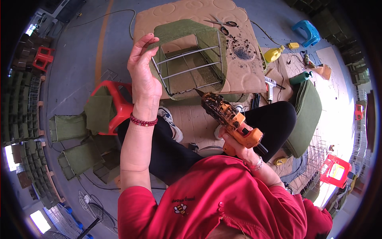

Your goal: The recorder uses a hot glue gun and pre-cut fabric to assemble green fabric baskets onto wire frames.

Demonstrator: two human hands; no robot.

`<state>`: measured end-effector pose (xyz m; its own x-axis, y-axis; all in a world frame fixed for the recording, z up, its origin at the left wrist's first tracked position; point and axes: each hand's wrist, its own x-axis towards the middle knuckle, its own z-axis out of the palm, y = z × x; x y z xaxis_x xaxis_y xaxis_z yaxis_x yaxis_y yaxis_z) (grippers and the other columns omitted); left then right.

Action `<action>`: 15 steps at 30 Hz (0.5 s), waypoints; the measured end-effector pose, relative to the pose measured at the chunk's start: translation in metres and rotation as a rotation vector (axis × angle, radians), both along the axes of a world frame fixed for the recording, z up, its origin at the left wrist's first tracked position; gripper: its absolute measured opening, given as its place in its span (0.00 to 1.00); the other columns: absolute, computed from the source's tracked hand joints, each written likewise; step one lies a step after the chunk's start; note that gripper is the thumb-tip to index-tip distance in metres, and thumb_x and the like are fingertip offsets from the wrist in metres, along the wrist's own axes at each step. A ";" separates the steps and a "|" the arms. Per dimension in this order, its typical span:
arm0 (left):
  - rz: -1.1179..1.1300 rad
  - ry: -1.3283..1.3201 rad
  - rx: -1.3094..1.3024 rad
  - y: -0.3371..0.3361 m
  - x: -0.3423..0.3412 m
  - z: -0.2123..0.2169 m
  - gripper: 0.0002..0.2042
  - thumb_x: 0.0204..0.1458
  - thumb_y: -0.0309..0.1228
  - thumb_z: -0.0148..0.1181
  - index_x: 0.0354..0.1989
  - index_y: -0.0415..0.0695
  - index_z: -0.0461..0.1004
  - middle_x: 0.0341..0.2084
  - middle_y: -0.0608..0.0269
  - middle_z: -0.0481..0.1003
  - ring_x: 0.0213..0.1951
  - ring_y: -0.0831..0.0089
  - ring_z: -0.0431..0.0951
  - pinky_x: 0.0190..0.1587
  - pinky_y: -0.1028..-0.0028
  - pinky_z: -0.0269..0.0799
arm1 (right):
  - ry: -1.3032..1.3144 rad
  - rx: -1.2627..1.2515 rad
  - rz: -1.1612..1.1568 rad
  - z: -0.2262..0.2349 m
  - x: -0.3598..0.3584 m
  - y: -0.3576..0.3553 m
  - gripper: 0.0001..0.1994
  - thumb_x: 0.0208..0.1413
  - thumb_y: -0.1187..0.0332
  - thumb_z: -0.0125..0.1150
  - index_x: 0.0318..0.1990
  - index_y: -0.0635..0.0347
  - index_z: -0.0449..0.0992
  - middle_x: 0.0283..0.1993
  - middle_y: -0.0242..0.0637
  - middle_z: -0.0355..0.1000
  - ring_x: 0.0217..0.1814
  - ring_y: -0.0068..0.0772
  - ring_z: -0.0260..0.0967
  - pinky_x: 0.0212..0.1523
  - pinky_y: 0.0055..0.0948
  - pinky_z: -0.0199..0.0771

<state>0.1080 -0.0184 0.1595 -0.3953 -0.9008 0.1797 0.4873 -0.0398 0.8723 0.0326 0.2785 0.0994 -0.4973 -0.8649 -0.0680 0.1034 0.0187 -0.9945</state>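
Observation:
In front of me is a box-shaped wire frame partly covered in green mesh fabric, its open side toward me. My left hand is against the frame's left edge, palm turned inward. Its fingers are loosely bent with their tips near the upper left corner, and they do not visibly wrap around a rod. My right hand is closed around an orange glue gun. Dark residue crusts its front half. The pointed nozzle is near the frame's lower rod, where a dark, uneven strand runs along it.
The frame stands on a cardboard-topped surface with scissors and dark crumbs. To the right are a second glue gun, a yellow bottle and stacked green panels. At left is a red stool beside green fabric boxes.

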 end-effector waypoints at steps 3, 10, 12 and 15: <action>-0.002 0.008 0.007 0.000 0.000 0.001 0.15 0.53 0.17 0.52 0.49 0.37 0.74 0.47 0.58 0.76 0.56 0.69 0.71 0.62 0.69 0.64 | -0.071 0.004 -0.040 -0.003 0.001 0.003 0.06 0.53 0.74 0.63 0.38 0.59 0.74 0.31 0.27 0.70 0.31 0.19 0.66 0.32 0.23 0.67; -0.002 0.013 0.011 -0.001 -0.001 -0.001 0.15 0.53 0.17 0.52 0.49 0.37 0.74 0.47 0.58 0.76 0.55 0.69 0.72 0.62 0.70 0.65 | -0.128 0.032 -0.047 -0.004 -0.002 0.008 0.07 0.54 0.75 0.63 0.40 0.60 0.74 0.33 0.27 0.71 0.35 0.17 0.67 0.37 0.21 0.68; -0.001 0.014 0.010 -0.001 -0.001 -0.001 0.15 0.53 0.17 0.52 0.49 0.37 0.74 0.47 0.58 0.76 0.55 0.69 0.72 0.62 0.70 0.65 | -0.139 0.048 -0.044 -0.004 -0.003 0.009 0.08 0.54 0.75 0.63 0.41 0.60 0.74 0.34 0.27 0.71 0.36 0.16 0.67 0.38 0.21 0.68; 0.000 0.012 0.010 0.000 -0.001 0.000 0.15 0.53 0.17 0.52 0.49 0.37 0.74 0.46 0.58 0.76 0.55 0.69 0.72 0.62 0.70 0.65 | -0.118 0.027 -0.038 -0.005 -0.005 0.011 0.09 0.55 0.76 0.62 0.43 0.61 0.73 0.35 0.28 0.72 0.37 0.17 0.68 0.39 0.21 0.69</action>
